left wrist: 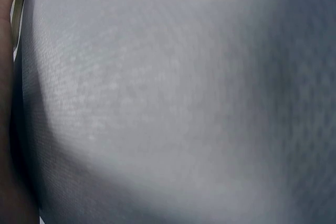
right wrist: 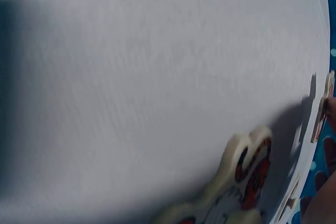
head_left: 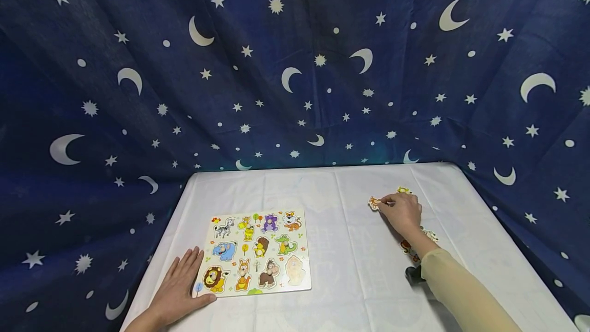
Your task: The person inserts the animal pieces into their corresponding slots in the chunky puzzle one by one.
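My left hand [head_left: 182, 282] lies flat with spread fingers on the table at the left edge of a wooden animal puzzle board [head_left: 272, 293]. In the left wrist view only a strip of that hand [left wrist: 5, 77] shows. At the right of the table, my right hand [head_left: 403, 213] pinches a small orange-and-white puzzle piece [head_left: 374, 203]. The right wrist view shows this piece [right wrist: 324, 106] edge-on at the fingertips, raised off the cloth. Several animals sit in the board, among them a lion [head_left: 214, 278] and a crocodile [head_left: 286, 245]. A pale animal-shaped recess [head_left: 295, 270] is at its lower right.
More loose pieces lie around the right arm: a yellow one [head_left: 404, 190] behind the hand, others [head_left: 409, 251] beside the forearm, partly hidden. An orange-striped piece [right wrist: 254, 182] is close below the right wrist. A star-patterned blue curtain [head_left: 258, 117] hangs behind the white-clothed table [head_left: 341, 270].
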The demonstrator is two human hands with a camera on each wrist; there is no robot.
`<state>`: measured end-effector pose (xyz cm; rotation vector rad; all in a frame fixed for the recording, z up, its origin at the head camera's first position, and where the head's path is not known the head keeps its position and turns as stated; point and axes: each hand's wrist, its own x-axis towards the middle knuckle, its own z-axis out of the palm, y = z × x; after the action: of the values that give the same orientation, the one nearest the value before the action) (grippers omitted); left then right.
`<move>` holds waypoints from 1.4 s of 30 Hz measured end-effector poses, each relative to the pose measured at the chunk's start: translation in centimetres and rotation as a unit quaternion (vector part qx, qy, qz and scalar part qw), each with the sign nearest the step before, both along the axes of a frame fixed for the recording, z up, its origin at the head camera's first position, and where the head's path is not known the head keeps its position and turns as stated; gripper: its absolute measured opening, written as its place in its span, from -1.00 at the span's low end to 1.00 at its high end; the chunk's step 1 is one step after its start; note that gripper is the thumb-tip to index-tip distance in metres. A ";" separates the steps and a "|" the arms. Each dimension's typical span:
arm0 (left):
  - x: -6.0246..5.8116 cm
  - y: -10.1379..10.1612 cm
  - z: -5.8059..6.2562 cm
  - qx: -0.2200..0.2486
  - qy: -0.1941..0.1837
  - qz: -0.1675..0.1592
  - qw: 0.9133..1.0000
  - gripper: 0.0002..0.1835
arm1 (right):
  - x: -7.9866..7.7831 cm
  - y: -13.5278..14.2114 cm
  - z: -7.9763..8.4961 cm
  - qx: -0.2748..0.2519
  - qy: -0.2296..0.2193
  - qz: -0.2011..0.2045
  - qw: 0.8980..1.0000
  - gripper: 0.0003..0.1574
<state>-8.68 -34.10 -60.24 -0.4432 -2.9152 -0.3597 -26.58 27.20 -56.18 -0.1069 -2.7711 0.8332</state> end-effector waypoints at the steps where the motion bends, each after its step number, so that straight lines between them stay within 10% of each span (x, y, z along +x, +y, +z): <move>1: 0.0 0.0 0.0 0.000 -0.002 0.000 1.000 0.30 | 0.0 -0.2 -0.1 -0.002 0.007 0.012 1.000 -0.74; 22: 0.1 0.1 0.0 0.004 -0.009 -0.002 1.000 0.29 | -0.1 -1.2 -0.8 0.059 0.020 0.183 0.981 -0.91; 42: 0.1 0.0 0.1 0.009 0.007 -0.008 1.000 0.29 | 1.8 -3.2 -1.1 0.004 -0.008 0.051 0.999 -0.83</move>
<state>-8.63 -34.09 -60.12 -0.4635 -2.8949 -0.3833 -24.77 24.04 -57.28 0.0313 -2.8145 0.8492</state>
